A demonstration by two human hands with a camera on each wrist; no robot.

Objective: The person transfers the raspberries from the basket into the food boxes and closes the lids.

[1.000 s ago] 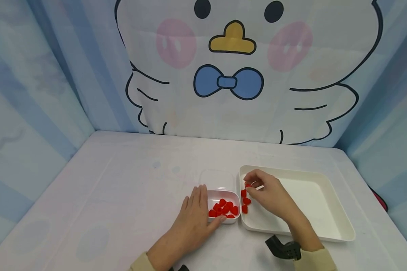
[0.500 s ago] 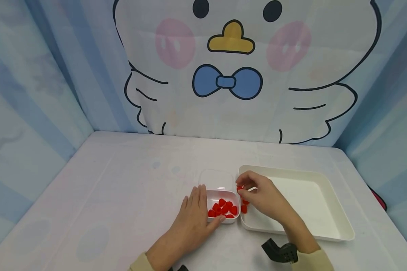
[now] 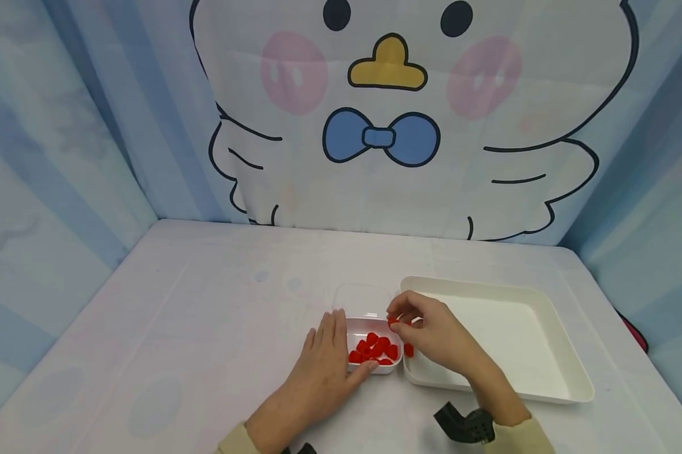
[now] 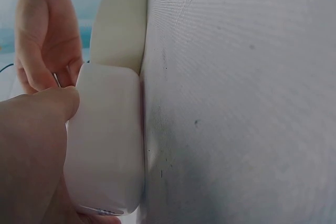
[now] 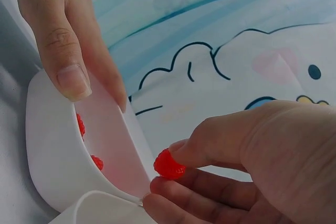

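Between thumb and fingers my right hand point(image 3: 434, 331) pinches a red raspberry point(image 5: 169, 164), held over the right rim of a small white box point(image 3: 383, 370). Inside that box lie several more red raspberries point(image 3: 377, 349). My left hand point(image 3: 323, 372) rests against the box's left side, fingers straight, its thumb point(image 4: 65, 100) lying on the front rim. The box's clear lid point(image 3: 363, 299) stands open behind it. At the tray's left end, partly hidden by my right hand, a raspberry point(image 3: 409, 350) shows.
A large, shallow cream tray point(image 3: 517, 340) stands right beside the box on its right. Both are on a white cloth-covered table point(image 3: 176, 328). A printed curtain point(image 3: 380, 189) closes off the back, and blue curtains hang at both sides.
My right hand has carried the raspberry leftward from the tray's left end to above the box's right rim. The left hand stays in place on the box.
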